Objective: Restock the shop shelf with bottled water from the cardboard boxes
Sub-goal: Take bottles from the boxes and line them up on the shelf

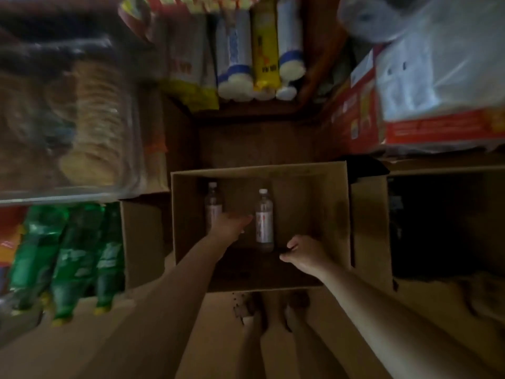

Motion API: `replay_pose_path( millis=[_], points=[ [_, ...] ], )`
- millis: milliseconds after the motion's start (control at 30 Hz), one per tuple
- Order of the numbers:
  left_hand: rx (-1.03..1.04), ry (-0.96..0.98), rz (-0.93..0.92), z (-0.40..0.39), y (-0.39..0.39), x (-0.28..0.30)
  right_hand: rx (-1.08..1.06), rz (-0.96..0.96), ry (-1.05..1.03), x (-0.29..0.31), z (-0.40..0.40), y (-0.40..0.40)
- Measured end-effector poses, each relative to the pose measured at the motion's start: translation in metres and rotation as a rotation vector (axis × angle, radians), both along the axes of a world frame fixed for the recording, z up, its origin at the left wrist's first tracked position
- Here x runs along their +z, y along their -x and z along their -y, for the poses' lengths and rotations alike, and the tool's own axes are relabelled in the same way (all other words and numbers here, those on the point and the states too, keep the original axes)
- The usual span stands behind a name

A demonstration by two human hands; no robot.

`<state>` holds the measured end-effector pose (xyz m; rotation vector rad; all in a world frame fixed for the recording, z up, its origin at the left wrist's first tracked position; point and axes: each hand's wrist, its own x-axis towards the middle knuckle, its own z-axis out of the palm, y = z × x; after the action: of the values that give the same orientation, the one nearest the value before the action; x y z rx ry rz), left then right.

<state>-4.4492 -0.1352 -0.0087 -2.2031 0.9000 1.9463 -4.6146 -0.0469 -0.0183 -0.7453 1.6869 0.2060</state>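
Two bottles: water bottle [264, 220] in the middle, water bottle [213, 205] on the left, both standing in the open cardboard box [314, 187].
Left hand [231, 222]: fingers flat, reaching between both bottles, holding nothing.
Right hand [303, 253]: fingers curled, low in the box; hold cannot be told.
Tip: grab around the middle, lift straight up.
Green bottles [71, 258]: three, outside on the left.

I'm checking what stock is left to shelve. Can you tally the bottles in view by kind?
Water bottles in the open cardboard box: 2 (one, another)
Green bottles at left: 3 (first, second, third)
Total: 5
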Motion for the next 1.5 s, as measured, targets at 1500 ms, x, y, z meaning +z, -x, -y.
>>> replay_pose_path(
  millis=[1500],
  points=[
    [-0.04, 0.088, -0.364, 0.03, 0.038, -0.113, -0.373, 0.132, 0.008, -0.081, 0.0, -0.006]
  ],
)
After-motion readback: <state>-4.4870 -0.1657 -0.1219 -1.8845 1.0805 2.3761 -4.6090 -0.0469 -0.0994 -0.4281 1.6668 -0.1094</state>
